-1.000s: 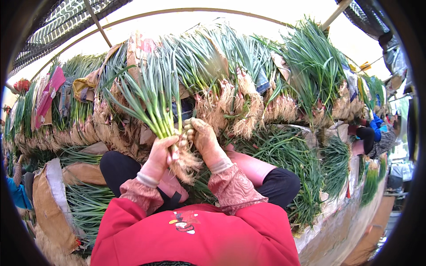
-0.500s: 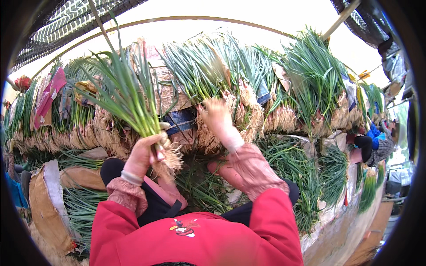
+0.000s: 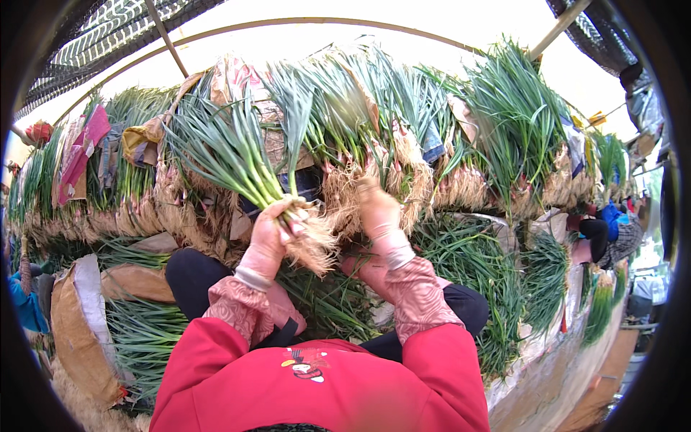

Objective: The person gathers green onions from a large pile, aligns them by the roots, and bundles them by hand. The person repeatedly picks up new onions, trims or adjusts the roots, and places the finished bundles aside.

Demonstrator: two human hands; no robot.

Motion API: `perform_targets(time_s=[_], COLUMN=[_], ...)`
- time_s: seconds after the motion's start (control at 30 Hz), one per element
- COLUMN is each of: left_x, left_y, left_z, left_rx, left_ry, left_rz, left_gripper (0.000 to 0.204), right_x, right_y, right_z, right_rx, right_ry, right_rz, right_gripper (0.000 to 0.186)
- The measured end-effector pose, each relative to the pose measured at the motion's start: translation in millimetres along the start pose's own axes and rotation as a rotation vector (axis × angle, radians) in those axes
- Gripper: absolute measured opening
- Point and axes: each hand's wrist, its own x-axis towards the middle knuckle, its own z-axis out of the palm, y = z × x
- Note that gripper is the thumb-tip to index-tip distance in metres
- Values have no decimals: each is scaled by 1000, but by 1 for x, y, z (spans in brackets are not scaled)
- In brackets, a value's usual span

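My left hand grips a bunch of long green onion plants by the stems, just above their pinkish bulbs and pale fringed roots that hang out to the right. The leaves fan up and to the left. My right hand, blurred by motion, is to the right of the bunch, in front of the root ends of stacked bundles. Whether it touches them or holds anything I cannot make out.
Rows of similar bundles line the raised back, with cardboard and pink cloth among them. Loose plants and brown sheets lie around my crossed legs. Another person is at the far right, another sleeve at the far left.
A second ago both hands met at the bunch; my right hand left it, reached up and right, and is now a little lower. My left hand has shifted slightly right since half a second ago.
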Motion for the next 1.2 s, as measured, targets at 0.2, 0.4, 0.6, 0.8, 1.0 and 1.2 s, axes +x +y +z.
perform_targets(time_s=[0.2,0.4,0.6,0.8,1.0,1.2], left_x=[-28,-39,-71,-57,-33,-24], left_y=[4,9,50,60,30,17], left_z=[-28,-31,-34,-30,-32,-40], left_rx=[-156,-180,129,-8,-109,51], left_ry=[-146,-175,-26,-95,-10,-69], left_rz=[-246,-171,234,158,-84,-261], left_gripper=[29,40,52,39,25,32], right_x=[16,-19,-33,58,59,-31], right_y=[-27,-90,-42,-9,-46,-68], right_z=[52,79,17,31,21,-11], right_rx=[1506,2118,652,-116,104,134], right_ry=[-953,-585,-529,-296,102,-663], right_rz=[581,709,74,-70,-88,-450], right_gripper=[37,16,23,45,26,21])
